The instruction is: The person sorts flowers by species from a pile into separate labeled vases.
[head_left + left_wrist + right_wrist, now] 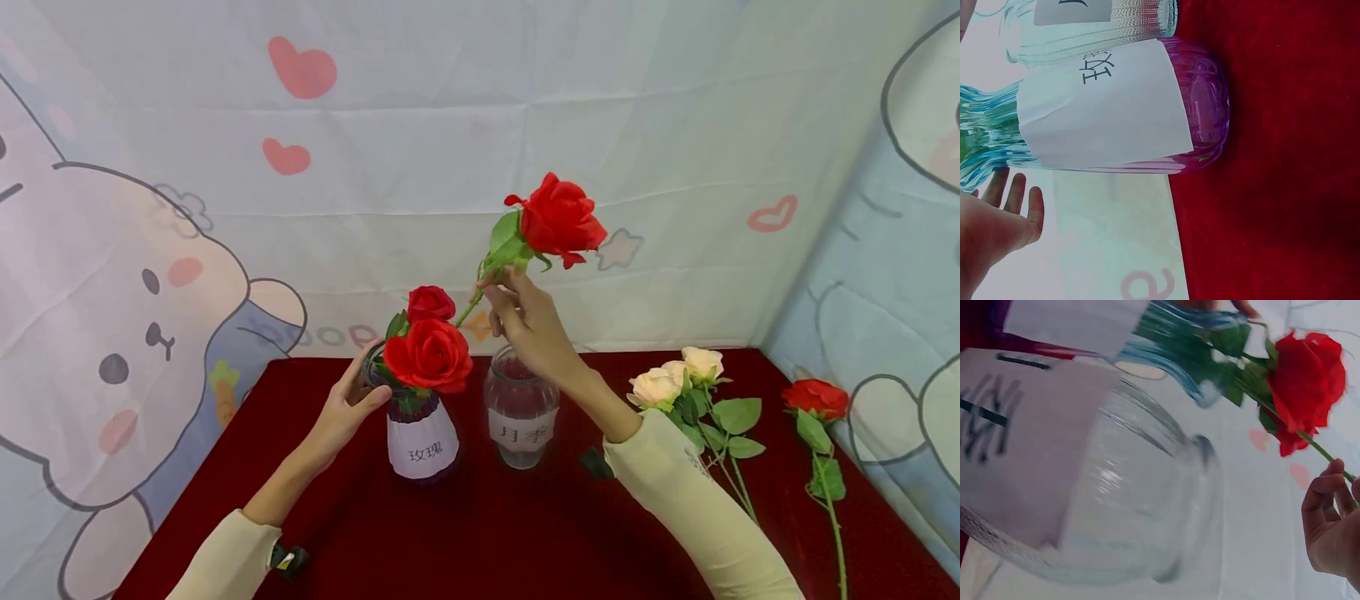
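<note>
Red, likely artificial rose (564, 218) was judged light, soft-petalled and best held by its stiff green stem (468, 309), pinched by the right hand (527, 323) above the white-labelled, purple-bottomed glass vase (423, 433), neck-gripped by the left hand (342, 410).

Glossy glass vase (1209, 106), paper label (1107, 115)

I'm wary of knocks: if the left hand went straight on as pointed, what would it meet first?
Probably the purple-based, narrow-necked glass vase; the left hand seems to touch its neck, though contact is unclear.
</note>
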The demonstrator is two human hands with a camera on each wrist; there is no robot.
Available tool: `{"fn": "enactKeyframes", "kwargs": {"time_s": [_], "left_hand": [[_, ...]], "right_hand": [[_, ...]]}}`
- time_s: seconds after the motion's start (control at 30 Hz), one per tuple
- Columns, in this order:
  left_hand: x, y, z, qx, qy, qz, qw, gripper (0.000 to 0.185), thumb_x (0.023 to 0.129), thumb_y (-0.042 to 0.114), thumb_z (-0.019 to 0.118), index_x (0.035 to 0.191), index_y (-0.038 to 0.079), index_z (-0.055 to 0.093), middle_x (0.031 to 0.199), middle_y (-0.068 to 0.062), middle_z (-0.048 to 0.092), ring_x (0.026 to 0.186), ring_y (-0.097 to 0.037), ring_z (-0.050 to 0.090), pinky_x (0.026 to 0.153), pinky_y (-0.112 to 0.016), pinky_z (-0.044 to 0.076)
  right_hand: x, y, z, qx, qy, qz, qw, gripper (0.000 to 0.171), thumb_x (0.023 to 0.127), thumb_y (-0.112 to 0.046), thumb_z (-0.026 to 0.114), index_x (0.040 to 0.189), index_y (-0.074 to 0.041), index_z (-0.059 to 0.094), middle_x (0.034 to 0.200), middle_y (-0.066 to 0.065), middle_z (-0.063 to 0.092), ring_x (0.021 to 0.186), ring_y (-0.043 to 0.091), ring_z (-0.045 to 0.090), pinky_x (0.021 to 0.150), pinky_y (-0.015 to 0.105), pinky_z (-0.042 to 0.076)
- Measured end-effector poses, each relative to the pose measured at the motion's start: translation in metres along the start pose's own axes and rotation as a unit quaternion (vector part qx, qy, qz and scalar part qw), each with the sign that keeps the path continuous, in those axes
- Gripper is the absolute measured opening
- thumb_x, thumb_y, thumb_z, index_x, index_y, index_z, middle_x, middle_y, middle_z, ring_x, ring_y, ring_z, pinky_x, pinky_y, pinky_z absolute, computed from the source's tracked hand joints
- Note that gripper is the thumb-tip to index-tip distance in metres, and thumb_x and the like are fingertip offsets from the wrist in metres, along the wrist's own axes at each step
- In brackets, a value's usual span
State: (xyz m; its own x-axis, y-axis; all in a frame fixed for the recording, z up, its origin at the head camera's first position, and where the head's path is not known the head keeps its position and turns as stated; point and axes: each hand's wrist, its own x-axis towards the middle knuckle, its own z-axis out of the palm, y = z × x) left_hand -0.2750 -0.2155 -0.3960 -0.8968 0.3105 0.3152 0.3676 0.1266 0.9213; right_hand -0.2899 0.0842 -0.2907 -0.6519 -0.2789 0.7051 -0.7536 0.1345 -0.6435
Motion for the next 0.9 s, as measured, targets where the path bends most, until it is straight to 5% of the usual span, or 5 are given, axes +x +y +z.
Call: {"fn": "enactKeyframes", "kwargs": {"time_s": [0.2, 0.6, 0.77, 0.9], "left_hand": [[0.0, 0.0, 0.001, -0.003, 0.001, -0.002, 1.0, 0.069, 0.106, 0.014, 0.054, 0.164, 0.028, 0.02, 0.157, -0.002, 0.039, 0.131, 0.0, 0.052, 0.102, -0.017, 0.048], [-0.001, -0.002, -0.001, 0.003, 0.003, -0.002, 1.0, 0.069, 0.106, 0.016, 0.054, 0.164, 0.029, 0.02, 0.162, -0.011, 0.035, 0.131, -0.002, 0.053, 0.102, -0.018, 0.048], [0.0, -0.002, -0.002, 0.004, 0.001, 0.0, 1.0, 0.07, 0.106, 0.015, 0.054, 0.165, 0.025, 0.017, 0.165, -0.016, 0.03, 0.131, 0.0, 0.052, 0.102, -0.017, 0.048], [0.0, -0.003, -0.001, 0.0, -0.002, 0.006, 1.0, 0.071, 0.106, 0.015, 0.054, 0.166, 0.023, 0.015, 0.165, -0.015, 0.031, 0.131, -0.001, 0.052, 0.103, -0.017, 0.047]], "right_hand": [[-0.01, 0.01, 0.013, -0.021, -0.047, 0.035, 0.998, 0.014, 0.108, -0.014, 0.049, 0.116, -0.003, 0.055, 0.065, 0.012, 0.054, 0.062, 0.022, 0.054, 0.061, 0.025, 0.045], [-0.019, 0.017, 0.029, -0.054, -0.102, 0.057, 0.992, 0.017, 0.102, -0.011, 0.058, 0.114, -0.002, 0.065, 0.087, 0.013, 0.071, 0.071, 0.022, 0.065, 0.068, 0.026, 0.056], [-0.022, 0.021, 0.037, -0.057, -0.112, 0.061, 0.99, 0.018, 0.094, 0.001, 0.056, 0.111, 0.0, 0.062, 0.071, 0.012, 0.067, 0.064, 0.016, 0.062, 0.058, 0.022, 0.049], [-0.022, 0.024, 0.045, -0.085, -0.098, 0.033, 0.991, 0.019, 0.09, 0.007, 0.061, 0.108, 0.003, 0.064, 0.077, 0.012, 0.063, 0.067, 0.015, 0.056, 0.059, 0.022, 0.047]]}}
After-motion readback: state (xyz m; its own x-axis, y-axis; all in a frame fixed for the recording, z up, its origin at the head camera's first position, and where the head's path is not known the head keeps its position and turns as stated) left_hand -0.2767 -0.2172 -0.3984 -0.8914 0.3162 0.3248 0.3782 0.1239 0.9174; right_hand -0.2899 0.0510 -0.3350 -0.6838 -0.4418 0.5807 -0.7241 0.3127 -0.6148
